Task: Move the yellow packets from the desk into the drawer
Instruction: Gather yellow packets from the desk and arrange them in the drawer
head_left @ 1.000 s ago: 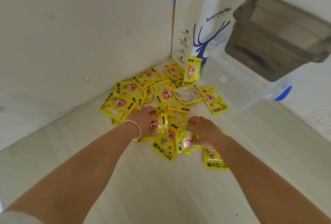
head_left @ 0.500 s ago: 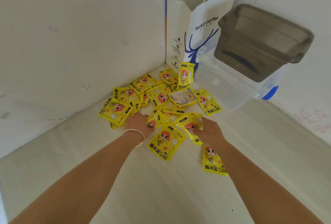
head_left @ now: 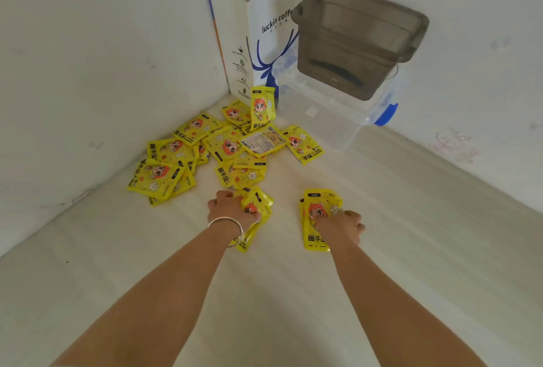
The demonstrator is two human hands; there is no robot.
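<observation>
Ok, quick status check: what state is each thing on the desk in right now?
left hand: closed on a crumpled bunch of packets
right hand: pressing on a flat stack of packets
remaining pile: loose on the desk
paper bag: upright, open at the top
grey tub: sitting on the clear box

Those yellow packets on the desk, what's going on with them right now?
A person is gathering them by hand. The left hand grips a small bunch of yellow packets, and the right hand presses on another packet, both low on the desk. A larger pile lies near the paper bag and stacked plastic bins. No drawer is in view.
</observation>
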